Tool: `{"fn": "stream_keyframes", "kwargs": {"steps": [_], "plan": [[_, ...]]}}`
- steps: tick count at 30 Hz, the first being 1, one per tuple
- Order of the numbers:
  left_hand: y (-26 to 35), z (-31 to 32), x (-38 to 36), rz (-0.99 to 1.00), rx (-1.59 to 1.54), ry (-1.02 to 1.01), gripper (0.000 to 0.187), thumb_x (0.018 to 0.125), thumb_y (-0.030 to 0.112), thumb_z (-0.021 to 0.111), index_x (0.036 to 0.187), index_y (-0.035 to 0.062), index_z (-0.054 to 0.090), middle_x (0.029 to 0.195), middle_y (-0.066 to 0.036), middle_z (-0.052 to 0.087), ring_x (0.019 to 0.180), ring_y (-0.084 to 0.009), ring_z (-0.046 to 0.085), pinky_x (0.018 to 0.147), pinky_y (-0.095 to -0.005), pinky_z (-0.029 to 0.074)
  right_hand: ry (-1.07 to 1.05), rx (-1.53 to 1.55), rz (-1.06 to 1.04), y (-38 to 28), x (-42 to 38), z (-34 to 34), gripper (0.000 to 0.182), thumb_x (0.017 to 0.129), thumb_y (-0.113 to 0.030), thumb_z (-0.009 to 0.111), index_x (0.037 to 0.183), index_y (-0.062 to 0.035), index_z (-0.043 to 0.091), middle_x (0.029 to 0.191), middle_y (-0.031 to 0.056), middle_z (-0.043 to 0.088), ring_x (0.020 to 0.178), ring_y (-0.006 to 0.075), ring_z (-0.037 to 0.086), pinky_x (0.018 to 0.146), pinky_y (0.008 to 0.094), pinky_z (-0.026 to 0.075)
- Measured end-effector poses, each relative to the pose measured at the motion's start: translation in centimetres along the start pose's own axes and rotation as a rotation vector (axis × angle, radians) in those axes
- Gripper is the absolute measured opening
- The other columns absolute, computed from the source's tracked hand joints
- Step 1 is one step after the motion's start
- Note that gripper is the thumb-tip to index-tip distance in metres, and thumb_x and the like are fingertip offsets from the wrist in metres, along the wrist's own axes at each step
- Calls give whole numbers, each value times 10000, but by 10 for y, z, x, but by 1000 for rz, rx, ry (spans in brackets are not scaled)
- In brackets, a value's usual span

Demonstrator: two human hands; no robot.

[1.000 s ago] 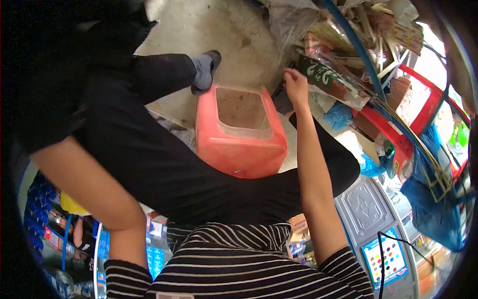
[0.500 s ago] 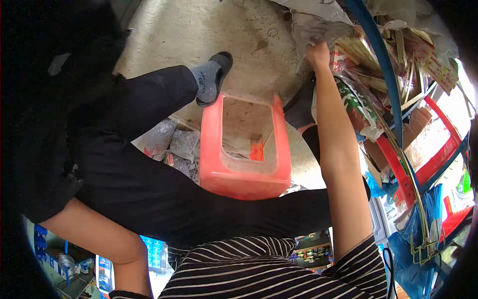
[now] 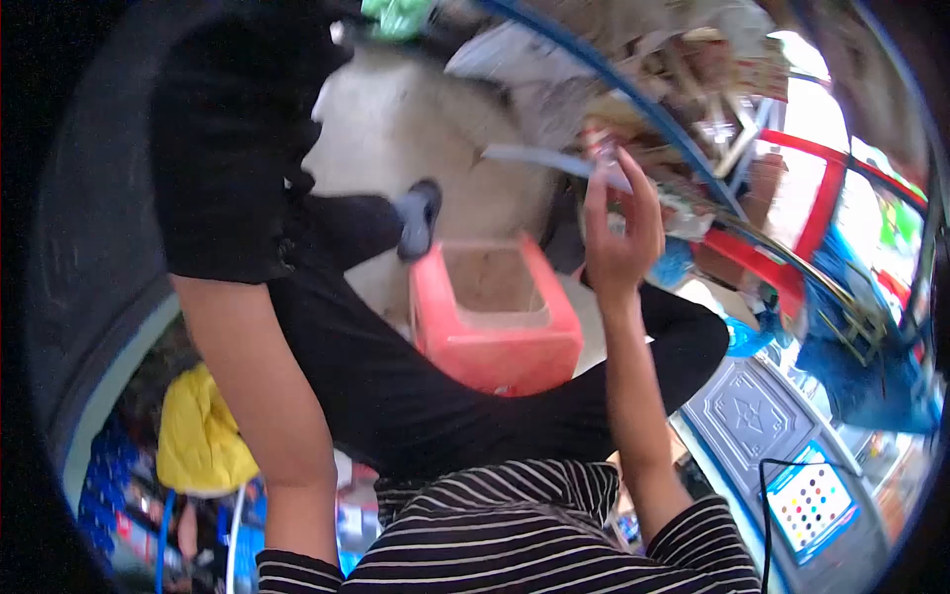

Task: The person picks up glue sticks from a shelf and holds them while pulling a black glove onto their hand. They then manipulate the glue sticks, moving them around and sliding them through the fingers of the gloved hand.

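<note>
The one view looks from the wearer's head, forward and steeply down, wide enough to bend toward dark rims. The shirt [image 3: 485,535] is nearest; the stool [image 3: 505,354] sits mid-view, with floor [image 3: 381,109] on the far side. It spans from the yellow bag [image 3: 201,436] at left to the grey panel [image 3: 744,411] at right.

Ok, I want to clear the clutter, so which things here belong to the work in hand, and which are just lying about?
In the work:
pale strip, blurred, apparently in the right hand
possibly the red stool

Probably just lying about:
yellow bundle
blue plastic
card with coloured dots
</note>
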State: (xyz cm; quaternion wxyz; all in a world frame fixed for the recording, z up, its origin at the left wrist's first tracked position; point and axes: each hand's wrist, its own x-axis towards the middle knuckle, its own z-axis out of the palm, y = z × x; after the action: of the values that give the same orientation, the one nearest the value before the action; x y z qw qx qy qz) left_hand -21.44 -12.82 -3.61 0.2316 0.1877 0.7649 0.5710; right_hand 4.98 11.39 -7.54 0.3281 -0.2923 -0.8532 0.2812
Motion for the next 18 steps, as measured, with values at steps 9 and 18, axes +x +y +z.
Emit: {"fn": "stream_keyframes", "kwargs": {"steps": [9,18], "plan": [[85,36,14,112,-275,-112,317,955,265,577,1134,6,612,984,-124,682,798,-231,688,616,-347,574,929,52,-214,-175,-6,-291,410,921,-45,593,1306,68,509,985,162,656,819,188,635,709,250,534],[72,34,17,-27,-800,47,156,915,258,593,967,118,640,925,-40,645,697,-166,617,566,-302,507,1228,-277,-219,-193,38,-355,340,947,-33,644,1255,85,561,1042,191,707,860,184,686,747,269,573]]}}
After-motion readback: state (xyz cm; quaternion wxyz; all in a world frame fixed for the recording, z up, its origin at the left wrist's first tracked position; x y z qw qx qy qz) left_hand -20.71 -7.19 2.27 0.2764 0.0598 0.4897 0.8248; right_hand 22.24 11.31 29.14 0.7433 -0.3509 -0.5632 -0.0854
